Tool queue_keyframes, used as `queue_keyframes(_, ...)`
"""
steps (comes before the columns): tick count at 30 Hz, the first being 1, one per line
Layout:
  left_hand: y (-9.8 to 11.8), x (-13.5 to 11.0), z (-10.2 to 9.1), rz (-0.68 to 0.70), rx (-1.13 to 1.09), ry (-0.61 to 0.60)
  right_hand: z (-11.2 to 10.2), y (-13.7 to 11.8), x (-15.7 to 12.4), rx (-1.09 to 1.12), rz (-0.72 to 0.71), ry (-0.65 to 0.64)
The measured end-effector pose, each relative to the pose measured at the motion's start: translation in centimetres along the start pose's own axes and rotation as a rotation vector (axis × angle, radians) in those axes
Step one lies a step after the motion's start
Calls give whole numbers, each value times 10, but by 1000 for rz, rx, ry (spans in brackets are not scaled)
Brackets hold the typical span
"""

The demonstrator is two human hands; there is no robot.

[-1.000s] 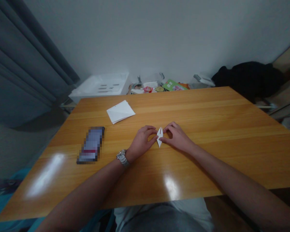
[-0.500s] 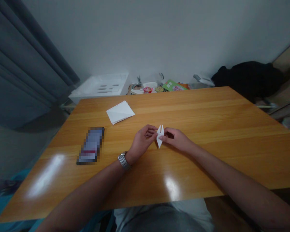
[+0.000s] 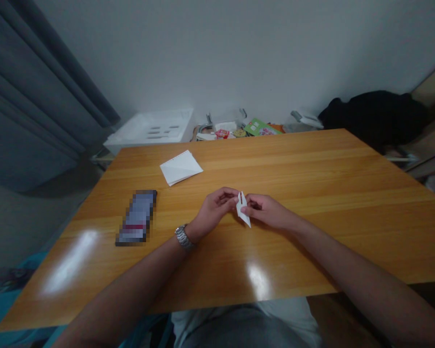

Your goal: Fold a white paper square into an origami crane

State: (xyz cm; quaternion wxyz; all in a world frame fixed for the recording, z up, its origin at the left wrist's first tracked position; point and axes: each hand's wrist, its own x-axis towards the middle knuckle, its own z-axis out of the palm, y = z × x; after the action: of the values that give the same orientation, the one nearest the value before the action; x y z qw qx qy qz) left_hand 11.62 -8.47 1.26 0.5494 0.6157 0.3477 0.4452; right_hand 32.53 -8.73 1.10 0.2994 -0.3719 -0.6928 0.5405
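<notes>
A small folded white paper is held between my two hands just above the middle of the wooden table. Two narrow points show at its far end, and a single sharp point faces me. My left hand pinches its left side near the far end with thumb and fingers. On the other side, the thumb of my right hand lies on the paper's face, its curled fingers partly hidden behind.
A stack of white paper sheets lies at the table's back left. Nearer on the left is a blurred-out phone. Behind the table are a white foam tray, a green booklet and a black cloth heap.
The folded paper has tilted, its near point swinging to the right and its far points turning edge-on. Both hands have shifted only slightly with it.
</notes>
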Motion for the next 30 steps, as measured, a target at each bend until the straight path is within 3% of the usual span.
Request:
queue_keyframes(10, -3, -1, 2, -116, -326, -45, 9, -6, -2, 413, 98, -11)
queue_keyframes(14, -2, -2, 3, -149, -354, -34, 11, -8, -2, 524, 124, -4)
queue_keyframes(24, -7, 0, -1, -27, -134, 21, 10, -9, -2, 403, 119, 14)
queue_keyframes(30, 0, -1, -2, 13, -31, -18, 8, -5, -2, 354, 136, 22)
